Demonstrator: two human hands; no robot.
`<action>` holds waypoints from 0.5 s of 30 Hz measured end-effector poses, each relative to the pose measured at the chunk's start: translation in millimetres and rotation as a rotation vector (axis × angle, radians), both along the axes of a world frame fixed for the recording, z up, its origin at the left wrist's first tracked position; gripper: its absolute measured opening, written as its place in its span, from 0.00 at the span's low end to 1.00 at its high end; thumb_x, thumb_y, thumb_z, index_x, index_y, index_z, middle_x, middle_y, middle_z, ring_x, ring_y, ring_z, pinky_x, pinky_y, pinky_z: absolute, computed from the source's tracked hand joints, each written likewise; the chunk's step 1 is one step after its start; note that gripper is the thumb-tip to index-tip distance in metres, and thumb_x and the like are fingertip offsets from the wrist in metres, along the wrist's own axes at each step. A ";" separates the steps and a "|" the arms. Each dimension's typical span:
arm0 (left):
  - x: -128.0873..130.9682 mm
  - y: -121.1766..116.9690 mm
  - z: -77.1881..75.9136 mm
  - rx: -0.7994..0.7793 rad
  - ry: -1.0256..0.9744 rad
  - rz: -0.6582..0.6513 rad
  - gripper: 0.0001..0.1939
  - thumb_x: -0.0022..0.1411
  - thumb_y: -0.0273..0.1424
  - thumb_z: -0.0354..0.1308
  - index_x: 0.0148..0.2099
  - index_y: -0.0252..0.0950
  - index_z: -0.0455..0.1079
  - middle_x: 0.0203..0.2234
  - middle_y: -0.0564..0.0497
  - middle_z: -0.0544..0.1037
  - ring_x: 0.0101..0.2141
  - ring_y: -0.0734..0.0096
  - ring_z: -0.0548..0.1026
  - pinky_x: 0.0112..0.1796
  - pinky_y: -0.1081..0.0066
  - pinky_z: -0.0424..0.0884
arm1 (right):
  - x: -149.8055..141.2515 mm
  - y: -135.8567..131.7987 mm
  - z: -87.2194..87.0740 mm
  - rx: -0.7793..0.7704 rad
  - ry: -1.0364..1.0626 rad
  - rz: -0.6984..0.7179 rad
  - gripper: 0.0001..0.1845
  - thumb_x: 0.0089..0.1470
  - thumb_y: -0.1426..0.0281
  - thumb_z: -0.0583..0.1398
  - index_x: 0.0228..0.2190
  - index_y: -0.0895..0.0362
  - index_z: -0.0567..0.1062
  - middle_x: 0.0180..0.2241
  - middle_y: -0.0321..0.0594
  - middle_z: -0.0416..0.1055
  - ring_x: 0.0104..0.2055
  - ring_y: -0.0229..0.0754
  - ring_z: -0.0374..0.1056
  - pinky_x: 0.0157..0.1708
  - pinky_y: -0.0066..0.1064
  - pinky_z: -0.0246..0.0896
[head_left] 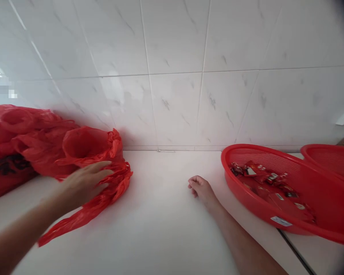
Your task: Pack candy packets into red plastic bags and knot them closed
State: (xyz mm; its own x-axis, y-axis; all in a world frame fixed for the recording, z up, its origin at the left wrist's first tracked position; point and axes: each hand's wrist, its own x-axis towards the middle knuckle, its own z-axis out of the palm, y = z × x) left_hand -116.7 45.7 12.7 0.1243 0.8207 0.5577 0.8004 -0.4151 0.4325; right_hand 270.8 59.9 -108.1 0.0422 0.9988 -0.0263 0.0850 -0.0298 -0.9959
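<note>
My left hand (84, 185) lies against a crumpled red plastic bag (119, 183) at the left of the white table. Its fingers are stretched out and slightly apart over the bag's folds; the palm side is hidden. Loosely curled, my right hand (200, 188) is over the table between that bag and a red plastic basket (246, 204). Nothing shows in its fingers. Inside the basket are several small red wrapped packets (275, 187).
More red plastic bags (34, 133), one with black writing, are heaped at the far left. A second red basket (332, 154) stands at the right edge. Behind the white table (160, 229) rises a tiled wall (174, 103). A dark seam (295, 250) crosses the table at lower right.
</note>
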 end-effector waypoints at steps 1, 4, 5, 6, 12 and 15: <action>6.4 3.8 -2.0 -0.057 0.212 0.013 0.15 0.45 0.35 0.64 0.39 0.47 0.74 0.46 0.55 0.75 0.41 0.57 0.72 0.40 0.63 0.67 | 0.0 0.6 -0.3 0.000 0.002 0.003 0.11 0.45 0.61 0.56 0.27 0.56 0.67 0.25 0.34 0.67 0.21 0.33 0.59 0.20 0.26 0.54; 17.8 15.1 -7.0 -0.060 0.373 0.253 0.15 0.58 0.32 0.50 0.47 0.41 0.70 0.45 0.47 0.74 0.40 0.57 0.72 0.38 0.64 0.65 | 0.2 2.6 -0.3 -0.013 0.003 0.013 0.12 0.45 0.60 0.56 0.27 0.57 0.67 0.24 0.34 0.66 0.21 0.33 0.58 0.19 0.26 0.52; 17.4 18.4 -8.9 -0.071 0.378 0.320 0.15 0.59 0.31 0.47 0.46 0.40 0.70 0.42 0.46 0.75 0.38 0.58 0.73 0.38 0.64 0.65 | 0.4 3.0 0.4 -0.035 -0.012 0.017 0.12 0.46 0.60 0.56 0.27 0.56 0.67 0.25 0.34 0.66 0.21 0.33 0.59 0.20 0.26 0.53; 15.1 21.1 -11.0 -0.096 0.380 0.367 0.15 0.60 0.30 0.45 0.45 0.39 0.71 0.39 0.46 0.76 0.37 0.58 0.73 0.38 0.64 0.65 | 0.7 3.2 1.4 -0.052 -0.022 0.026 0.12 0.46 0.59 0.56 0.27 0.56 0.67 0.25 0.34 0.67 0.22 0.33 0.59 0.21 0.26 0.54; -4.1 26.0 -31.0 -0.274 0.386 0.422 0.16 0.58 0.35 0.50 0.46 0.39 0.71 0.41 0.45 0.77 0.43 0.57 0.72 0.42 0.64 0.65 | 2.0 1.0 7.1 -0.098 -0.061 0.070 0.13 0.49 0.58 0.55 0.28 0.55 0.68 0.27 0.34 0.67 0.24 0.34 0.59 0.25 0.27 0.57; -4.6 28.1 -40.2 -0.304 0.346 0.417 0.22 0.60 0.42 0.47 0.53 0.39 0.67 0.46 0.44 0.74 0.48 0.54 0.69 0.45 0.62 0.63 | 2.0 2.2 4.4 -0.088 -0.059 0.063 0.12 0.50 0.58 0.55 0.29 0.54 0.68 0.29 0.35 0.67 0.26 0.35 0.61 0.26 0.27 0.58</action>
State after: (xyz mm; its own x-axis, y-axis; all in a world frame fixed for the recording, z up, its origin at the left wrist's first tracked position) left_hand -121.3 73.8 -27.4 -0.1088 0.9550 0.2760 0.9837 0.0633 0.1685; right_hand 272.8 62.1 -103.7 -0.0165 0.9934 -0.1134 0.1474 -0.1098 -0.9830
